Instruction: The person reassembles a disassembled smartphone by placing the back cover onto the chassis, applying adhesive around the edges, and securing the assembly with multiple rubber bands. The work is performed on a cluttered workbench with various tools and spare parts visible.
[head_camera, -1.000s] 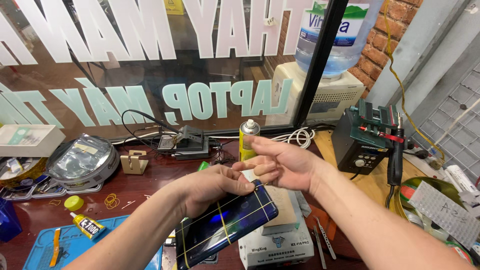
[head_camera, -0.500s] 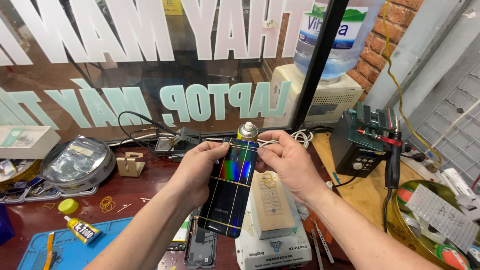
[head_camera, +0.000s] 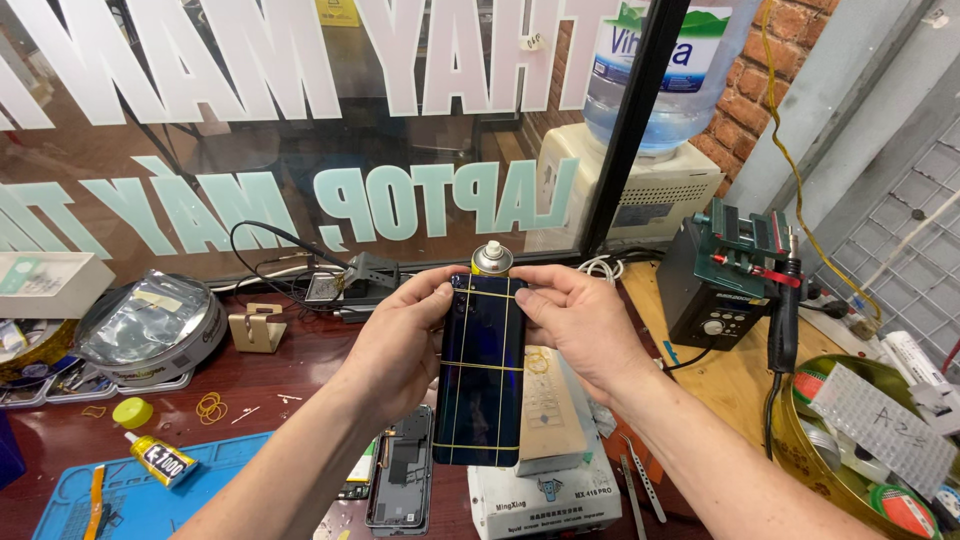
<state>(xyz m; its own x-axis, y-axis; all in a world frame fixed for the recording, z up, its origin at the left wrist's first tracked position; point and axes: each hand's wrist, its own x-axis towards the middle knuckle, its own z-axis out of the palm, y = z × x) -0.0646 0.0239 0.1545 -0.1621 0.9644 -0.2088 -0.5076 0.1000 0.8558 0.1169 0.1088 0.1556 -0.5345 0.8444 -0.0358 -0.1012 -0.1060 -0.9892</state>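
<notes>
Fingers of both hands pinch the top edges of a dark smartphone (head_camera: 480, 370) bound with yellow rubber bands, held upright above the workbench (head_camera: 290, 370), long axis pointing away from the person. The left hand (head_camera: 400, 345) wraps its left edge; the right hand (head_camera: 580, 325) grips the top right corner, both equally close. Behind the phone's top stands a spray can (head_camera: 492, 258); an opened phone body (head_camera: 402, 480) lies below.
</notes>
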